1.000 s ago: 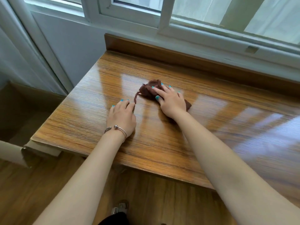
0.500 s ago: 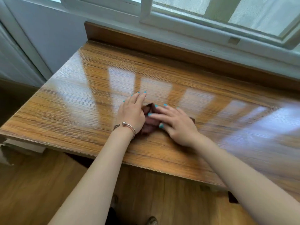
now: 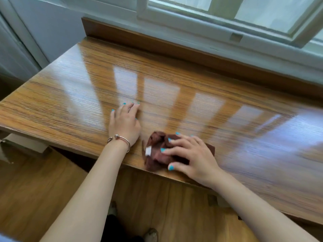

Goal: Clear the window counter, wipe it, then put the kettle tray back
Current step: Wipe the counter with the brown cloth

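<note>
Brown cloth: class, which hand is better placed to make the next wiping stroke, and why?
Right. The right hand lies spread on the brown cloth at the counter's near edge. The left hand rests flat on bare wood beside it, off the cloth.

Hands: two, the left hand (image 3: 125,124) and the right hand (image 3: 192,154). Bare forearms: two.
Cloth (image 3: 157,151): one, brown.
Label (image 3: 148,151) on it: one, white.
Bracelet (image 3: 122,139): one, on the left wrist.
Counter (image 3: 192,105): one, wood-grain.
Window (image 3: 192,16): one frame; pane count cannot be told.
</note>
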Motion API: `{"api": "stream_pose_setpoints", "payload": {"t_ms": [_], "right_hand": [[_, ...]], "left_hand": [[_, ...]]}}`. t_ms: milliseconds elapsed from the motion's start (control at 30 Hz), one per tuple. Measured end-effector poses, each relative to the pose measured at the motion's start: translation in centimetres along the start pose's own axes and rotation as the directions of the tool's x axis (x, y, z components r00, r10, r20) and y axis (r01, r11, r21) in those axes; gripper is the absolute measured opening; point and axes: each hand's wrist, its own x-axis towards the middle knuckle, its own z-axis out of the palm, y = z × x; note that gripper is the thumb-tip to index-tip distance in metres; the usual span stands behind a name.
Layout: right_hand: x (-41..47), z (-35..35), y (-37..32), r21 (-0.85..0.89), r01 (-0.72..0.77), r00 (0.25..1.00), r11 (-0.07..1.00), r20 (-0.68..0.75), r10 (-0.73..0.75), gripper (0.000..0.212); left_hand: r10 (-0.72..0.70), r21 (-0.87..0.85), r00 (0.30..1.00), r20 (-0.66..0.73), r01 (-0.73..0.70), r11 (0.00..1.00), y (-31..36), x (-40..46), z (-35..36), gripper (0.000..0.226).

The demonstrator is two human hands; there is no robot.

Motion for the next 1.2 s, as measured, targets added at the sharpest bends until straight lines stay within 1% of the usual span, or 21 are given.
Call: {"api": "stream_pose_setpoints", "payload": {"t_ms": [67, 133, 200, 267, 333, 367, 400, 433, 500, 567, 667, 733, 800, 867, 933, 1000, 1067, 1133, 1167, 1200], "right_hand": [[-1.0, -0.3, 1.2, -0.019, 0.058, 0.998, 0.998, 0.034, -0.057, 0.036], [0.6, -1.0, 2.9, -0.036, 0.04, 0.998, 0.999, 0.049, -0.038, 0.035], [3.6, -1.7, 5.4, -0.075, -0.055, 0.998, 0.996, 0.019, 0.056, 0.038], [7.3, -2.7, 8.5, -0.117, -0.19, 0.981, 0.975, -0.055, 0.184, 0.04], [10.8, -3.6, 11.1, -0.152, -0.351, 0.935, 0.924, -0.109, 0.337, 0.046], [12.3, -3.9, 12.0, -0.171, -0.421, 0.907, 0.891, -0.11, 0.407, 0.048], [13.5, -4.0, 12.5, -0.182, -0.469, 0.883, 0.864, -0.097, 0.459, 0.048], [14.1, -3.9, 12.6, -0.182, -0.486, 0.873, 0.855, -0.078, 0.481, 0.046], [12.9, -4.0, 11.5, -0.185, -0.466, 0.883, 0.865, -0.04, 0.467, 0.043], [9.2, -3.5, 10.0, -0.204, -0.391, 0.918, 0.898, -0.018, 0.396, 0.043], [1.4, -3.1, 6.3, -0.184, -0.233, 0.967, 0.955, 0.063, 0.248, 0.05], [-2.8, -2.5, 4.5, -0.189, -0.098, 0.987, 0.977, 0.108, 0.12, 0.049], [-4.7, -2.2, 4.7, -0.221, 0.027, 0.991, 0.975, 0.13, 0.002, 0.045], [-4.2, -2.6, 6.4, -0.207, 0.076, 0.988, 0.975, 0.149, -0.045, 0.044], [-2.3, -3.5, 9.1, -0.189, 0.015, 0.995, 0.982, 0.096, 0.003, 0.044], [0.2, -5.1, 13.1, -0.185, -0.138, 0.99, 0.973, 0.017, 0.143, 0.044], [3.2, -7.1, 17.2, -0.186, -0.303, 0.953, 0.935, -0.035, 0.302, 0.043], [6.1, -8.4, 20.2, -0.194, -0.444, 0.896, 0.875, -0.09, 0.435, 0.042], [7.2, -8.6, 20.9, -0.192, -0.492, 0.871, 0.849, -0.102, 0.481, 0.041], [7.8, -8.6, 21.0, -0.196, -0.509, 0.861, 0.838, -0.103, 0.498, 0.041]], "left_hand": [[0.01, 0.026, 1.0, 0.025, -0.011, 1.0, 1.3, -0.1, 0.4, 0.05], [0.076, 0.029, 0.996, 0.047, -0.077, 0.997, 2.9, 0.1, 0.8, 0.049], [0.133, 0.03, 0.989, 0.069, -0.135, 0.99, 4.4, 0.5, 1.3, 0.047], [0.152, 0.037, 0.984, 0.09, -0.156, 0.987, 5.5, 0.8, 1.8, 0.044], [0.145, 0.054, 0.984, 0.103, -0.151, 0.987, 6.0, 1.1, 2.2, 0.044], [0.153, 0.058, 0.983, 0.098, -0.159, 0.986, 6.1, 1.4, 2.4, 0.044], [0.17, 0.057, 0.981, 0.093, -0.176, 0.983, 6.2, 1.8, 2.4, 0.044], [0.186, 0.051, 0.978, 0.095, -0.191, 0.98, 6.1, 2.4, 2.5, 0.044], [0.211, 0.033, 0.968, 0.134, -0.217, 0.976, 6.2, 3.4, 2.3, 0.044], [0.237, 0.025, 0.96, 0.15, -0.243, 0.97, 6.3, 4.4, 2.4, 0.044], [0.245, 0.045, 0.953, 0.177, -0.257, 0.965, 6.7, 6.0, 3.0, 0.044], [0.249, 0.045, 0.951, 0.183, -0.261, 0.964, 7.8, 6.6, 3.5, 0.043], [0.285, 0.025, 0.936, 0.205, -0.296, 0.955, 9.9, 6.6, 4.0, 0.043], [0.345, -0.001, 0.906, 0.245, -0.356, 0.935, 12.1, 6.2, 4.9, 0.046], [0.375, -0.013, 0.891, 0.257, -0.385, 0.923, 13.7, 6.0, 5.8, 0.046], [0.332, -0.025, 0.915, 0.227, -0.336, 0.942, 14.5, 5.8, 6.3, 0.043], [0.264, -0.047, 0.947, 0.185, -0.26, 0.965, 14.9, 5.2, 6.4, 0.04], [0.229, 0.002, 0.957, 0.177, -0.233, 0.972, 15.1, 4.0, 6.6, 0.041], [0.216, 0.039, 0.962, 0.167, -0.226, 0.973, 15.2, 3.2, 6.8, 0.042], [0.192, 0.068, 0.969, 0.154, -0.204, 0.977, 15.4, 2.3, 7.0, 0.042]]}}
